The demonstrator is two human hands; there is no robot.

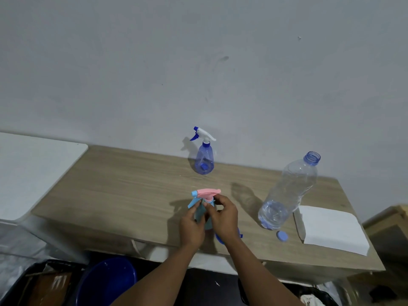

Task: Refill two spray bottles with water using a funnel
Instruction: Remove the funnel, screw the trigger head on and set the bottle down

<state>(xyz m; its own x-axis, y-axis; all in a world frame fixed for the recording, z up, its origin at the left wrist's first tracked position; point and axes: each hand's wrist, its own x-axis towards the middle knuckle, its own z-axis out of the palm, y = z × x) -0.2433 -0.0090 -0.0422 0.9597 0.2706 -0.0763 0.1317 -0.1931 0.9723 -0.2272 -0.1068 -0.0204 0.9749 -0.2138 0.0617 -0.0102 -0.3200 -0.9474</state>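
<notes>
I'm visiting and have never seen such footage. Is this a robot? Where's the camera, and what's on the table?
No robot: these are a person's bare hands, filmed by one wide-angle camera worn on the head, looking down. The left hand grips the body of a light-blue spray bottle with a pink trigger head; the right hand pinches its neck. On the wooden table stand a blue spray bottle and an uncapped water bottle, its blue cap lying nearby. A blue funnel shows partly under the right wrist.
</notes>
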